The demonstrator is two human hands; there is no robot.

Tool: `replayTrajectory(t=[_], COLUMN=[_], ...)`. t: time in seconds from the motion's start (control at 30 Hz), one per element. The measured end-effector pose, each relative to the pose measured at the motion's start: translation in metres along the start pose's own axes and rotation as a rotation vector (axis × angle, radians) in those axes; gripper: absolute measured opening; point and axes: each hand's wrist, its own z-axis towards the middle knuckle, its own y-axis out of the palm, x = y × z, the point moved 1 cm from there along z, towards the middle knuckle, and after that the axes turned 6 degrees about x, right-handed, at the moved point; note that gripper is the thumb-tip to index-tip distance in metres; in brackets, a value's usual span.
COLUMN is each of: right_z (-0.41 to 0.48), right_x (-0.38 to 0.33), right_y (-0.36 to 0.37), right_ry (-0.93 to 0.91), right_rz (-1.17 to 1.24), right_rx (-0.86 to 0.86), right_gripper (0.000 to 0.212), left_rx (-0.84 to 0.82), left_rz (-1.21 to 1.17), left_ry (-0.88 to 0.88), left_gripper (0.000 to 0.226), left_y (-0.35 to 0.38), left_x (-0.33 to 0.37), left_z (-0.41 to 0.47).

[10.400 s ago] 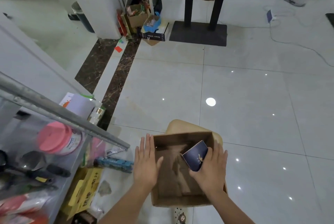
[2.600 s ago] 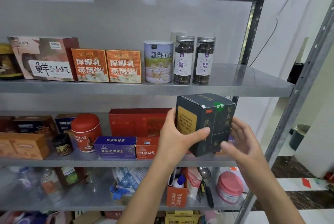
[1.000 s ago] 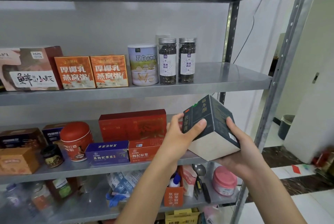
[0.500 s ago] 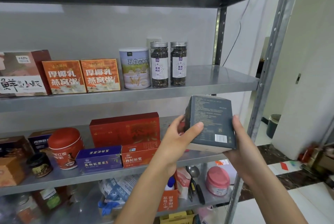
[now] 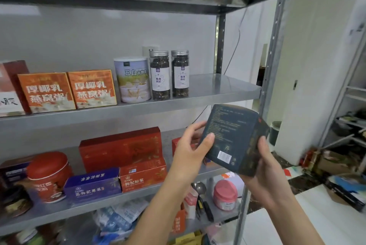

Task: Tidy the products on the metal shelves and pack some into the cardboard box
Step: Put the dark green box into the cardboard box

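Dark box (image 5: 233,136) is held between the curled fingers of left hand (image 5: 188,153) and right hand (image 5: 265,165), clear of the metal shelves (image 5: 217,90); packing is judged unfinished.

A thin cable (image 5: 239,35) trails down the white wall (image 5: 99,33) past a wall socket (image 5: 150,49). A dark bin (image 5: 275,133) stands beside a white pillar (image 5: 316,86), near glossy floor tiles (image 5: 326,225).
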Motion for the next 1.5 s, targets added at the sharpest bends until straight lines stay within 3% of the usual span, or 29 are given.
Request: replayTrajectory(t=[0.1, 0.2, 0.23, 0.4, 0.5, 0.63, 0.77, 0.87, 0.93, 1.03, 1.17, 1.2, 1.33, 1.5], right_z=[-0.009, -0.024, -0.03, -0.053, -0.064, -0.08, -0.093, -0.092, -0.094, -0.106, -0.13, -0.136, -0.147, -0.156], right_x=[-0.005, -0.008, -0.009, -0.024, -0.033, -0.036, -0.034, -0.032, -0.027, -0.03, -0.051, -0.056, -0.062, -0.053], right_y=[0.001, -0.001, -0.002, -0.023, -0.04, -0.064, -0.078, -0.078, -0.085, -0.103, -0.138, -0.146, -0.174, -0.192], right_ry=[-0.134, -0.179, -0.176, -0.106, -0.024, -0.116, -0.304, -0.376, -0.386, -0.374, -0.269, -0.221, 0.021, -0.121], right_rz=[-0.138, -0.239, -0.261, -0.394, -0.59, -0.641, -0.716, -0.813, -0.9, -1.066, -1.004, -0.98, -0.999, -0.989], right_rx=[0.056, 0.107, 0.114, 0.07, 0.111, 0.32, 0.627, 0.768, 0.754, 0.675, 0.598, 0.571, 0.451, 0.727], right_gripper=[0.052, 0.052, 0.053, 0.091, 0.098, 0.101, 0.096, 0.101, 0.107, 0.107, 0.07, 0.07, 0.106, 0.096], left_rx=[-0.107, -0.223, -0.242, -0.369, -0.433, -0.538, -0.412, -0.44, -0.417, -0.419, -0.623, -0.686, -0.905, -0.961], left_rz=[0.087, 0.249, 0.26, -0.042, -0.155, -0.213, -0.018, 0.047, 0.087, 0.08, -0.149, -0.199, -0.338, -0.311], left_ry=[0.063, 0.033, 0.013, -0.019, -0.08, -0.174, -0.05, -0.103, -0.174, -0.267, -0.373, -0.376, -0.41, -0.506], left_gripper=[0.05, 0.1, 0.104, 0.072, 0.067, 0.077, 0.089, 0.124, 0.138, 0.128, 0.105, 0.101, 0.094, 0.092], left_y=[0.011, 0.028, 0.032, 0.044, 0.057, 0.081, 0.111, 0.136, 0.149, 0.161, 0.161, 0.162, 0.177, 0.2], left_x=[-0.001, -0.012, -0.014, -0.022, -0.032, -0.055, -0.058, -0.054, -0.056, -0.067, -0.085, -0.088, -0.095, -0.105], left_z=[-0.002, -0.006, -0.007, -0.008, -0.016, -0.025, -0.042, -0.056, -0.056, -0.036, -0.012, -0.012, -0.026, -0.034])
